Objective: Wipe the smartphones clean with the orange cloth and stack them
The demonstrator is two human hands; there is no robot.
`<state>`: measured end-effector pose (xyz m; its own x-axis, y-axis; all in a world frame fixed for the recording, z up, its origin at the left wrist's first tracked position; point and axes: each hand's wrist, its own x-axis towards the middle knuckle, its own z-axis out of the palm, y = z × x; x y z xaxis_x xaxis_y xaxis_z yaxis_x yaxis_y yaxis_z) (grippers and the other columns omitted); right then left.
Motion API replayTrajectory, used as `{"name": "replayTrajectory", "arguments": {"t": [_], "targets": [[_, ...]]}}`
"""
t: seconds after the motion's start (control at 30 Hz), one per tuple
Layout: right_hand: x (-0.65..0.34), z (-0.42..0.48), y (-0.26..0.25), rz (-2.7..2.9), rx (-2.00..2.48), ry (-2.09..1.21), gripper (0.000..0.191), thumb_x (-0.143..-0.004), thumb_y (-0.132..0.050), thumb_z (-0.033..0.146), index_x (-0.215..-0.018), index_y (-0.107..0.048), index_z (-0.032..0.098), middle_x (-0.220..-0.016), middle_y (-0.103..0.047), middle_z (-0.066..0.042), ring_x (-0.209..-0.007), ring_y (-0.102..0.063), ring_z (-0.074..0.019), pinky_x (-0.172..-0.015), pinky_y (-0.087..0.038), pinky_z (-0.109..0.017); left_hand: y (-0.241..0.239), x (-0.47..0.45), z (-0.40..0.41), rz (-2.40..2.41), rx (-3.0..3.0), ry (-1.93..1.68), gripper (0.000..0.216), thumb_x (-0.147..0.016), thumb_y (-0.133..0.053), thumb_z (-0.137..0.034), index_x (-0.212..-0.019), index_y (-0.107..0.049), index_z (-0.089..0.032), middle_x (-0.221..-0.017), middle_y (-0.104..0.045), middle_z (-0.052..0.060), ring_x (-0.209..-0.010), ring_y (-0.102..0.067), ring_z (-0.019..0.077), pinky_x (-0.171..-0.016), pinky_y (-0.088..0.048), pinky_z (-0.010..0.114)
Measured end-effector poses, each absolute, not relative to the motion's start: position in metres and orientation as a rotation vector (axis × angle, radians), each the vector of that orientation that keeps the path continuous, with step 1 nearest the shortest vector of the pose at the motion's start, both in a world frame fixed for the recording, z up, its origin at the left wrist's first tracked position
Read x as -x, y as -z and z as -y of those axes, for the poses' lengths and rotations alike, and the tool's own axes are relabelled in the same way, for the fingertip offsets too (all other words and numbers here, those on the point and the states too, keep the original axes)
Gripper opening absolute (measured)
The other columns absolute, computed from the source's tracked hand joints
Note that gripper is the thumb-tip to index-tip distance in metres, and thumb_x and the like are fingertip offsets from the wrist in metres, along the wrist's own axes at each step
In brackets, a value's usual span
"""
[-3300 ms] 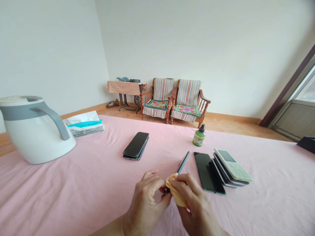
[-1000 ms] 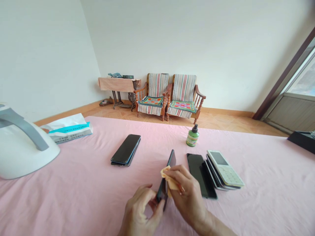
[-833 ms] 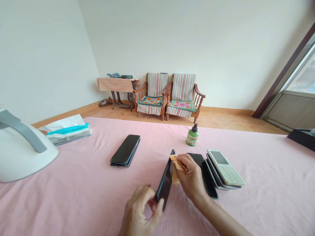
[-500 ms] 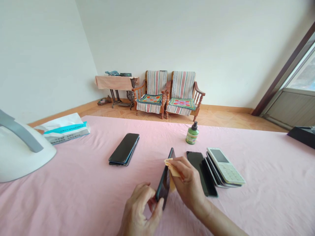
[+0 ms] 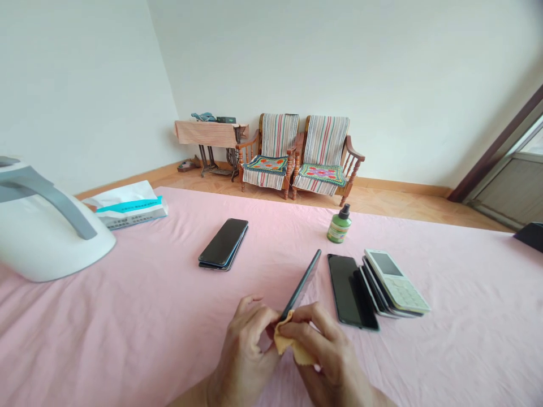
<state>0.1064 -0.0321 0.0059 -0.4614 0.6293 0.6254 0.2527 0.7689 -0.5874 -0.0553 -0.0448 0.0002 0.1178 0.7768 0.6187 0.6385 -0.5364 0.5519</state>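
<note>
A dark smartphone (image 5: pixel 302 284) stands tilted on edge over the pink cloth, its near end in my left hand (image 5: pixel 248 345). My left fingers close around that end and partly hide it. Pinched in my right hand (image 5: pixel 328 353) is a yellow cleaning cloth (image 5: pixel 283 334), pressed against the phone's near end. Just right of the hands lies a black smartphone (image 5: pixel 351 291), flat on the bed cover. Next to it is a stack of phones topped by a white keypad phone (image 5: pixel 397 281).
Two stacked phones (image 5: pixel 224 244) lie left of centre. Behind the hands stands a green spray bottle (image 5: pixel 339 224). A white and grey kettle-like appliance (image 5: pixel 55 232) and a tissue pack (image 5: pixel 131 206) are at the left. Two wooden chairs (image 5: pixel 324 147) stand beyond the pink cloth (image 5: pixel 139 316).
My right hand has slid the yellow cloth from the phone's upper part down to its near end, close to my left hand. The phone leans more to the right; the camera view has shifted slightly.
</note>
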Motion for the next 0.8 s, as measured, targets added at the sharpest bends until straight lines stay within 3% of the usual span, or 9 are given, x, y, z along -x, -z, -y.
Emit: {"name": "replayTrajectory", "arguments": {"t": [0.27, 0.57, 0.8], "targets": [[-0.104, 0.027, -0.011, 2.043, 0.655, -0.409, 0.037, -0.082, -0.046, 0.002, -0.113, -0.058, 0.019, -0.096, -0.055, -0.008, -0.088, -0.059, -0.0165, -0.076, -0.051, -0.025, 0.000, 0.054, 0.045, -1.444, -2.267, -1.458, 0.021, -0.079, -0.054, -0.004, -0.067, -0.048, -0.020, -0.059, -0.049, -0.005, -0.062, -0.054, 0.0130, -0.085, -0.047, 0.036], [-0.136, -0.054, -0.017, 1.837, 1.105, -0.267, 0.031, -0.075, -0.049, 0.002, -0.093, -0.068, 0.020, -0.086, -0.058, -0.004, -0.077, -0.059, -0.0172, -0.070, -0.047, -0.028, 0.003, 0.051, 0.047, -1.387, -2.440, -1.501, 0.024, -0.079, -0.052, -0.003, -0.065, -0.044, -0.020, -0.054, -0.043, -0.008, -0.049, -0.045, 0.0088, -0.088, -0.046, 0.038], [-0.113, -0.002, -0.014, 1.846, 0.907, -0.468, 0.039, -0.075, -0.044, -0.004, -0.099, -0.062, 0.021, -0.091, -0.054, -0.004, -0.081, -0.057, -0.0147, -0.071, -0.046, -0.024, 0.002, 0.050, 0.052, -1.358, -2.455, -1.508, 0.021, -0.077, -0.051, -0.003, -0.069, -0.045, -0.021, -0.056, -0.045, -0.007, -0.050, -0.047, 0.0092, -0.087, -0.048, 0.037]]}}
